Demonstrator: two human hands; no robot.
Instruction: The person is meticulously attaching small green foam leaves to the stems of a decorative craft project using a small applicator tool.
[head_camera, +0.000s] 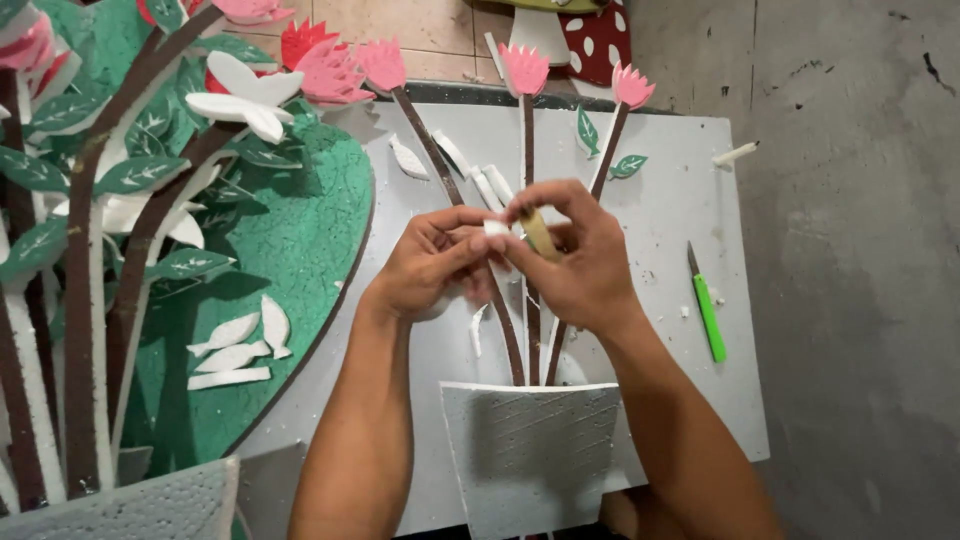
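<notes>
I see my left hand (432, 262) pinching a small white foam piece (496, 229) at centre frame; my right hand (575, 262) is closed on a tan stick (540, 235) touching it. A green craft knife (708, 312) lies at three o'clock.

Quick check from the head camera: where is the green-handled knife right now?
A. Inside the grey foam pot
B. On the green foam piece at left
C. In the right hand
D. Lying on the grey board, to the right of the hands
D: the green-handled knife lies flat on the grey board, apart from the right hand, which pinches a small tan piece with the left hand.
</notes>
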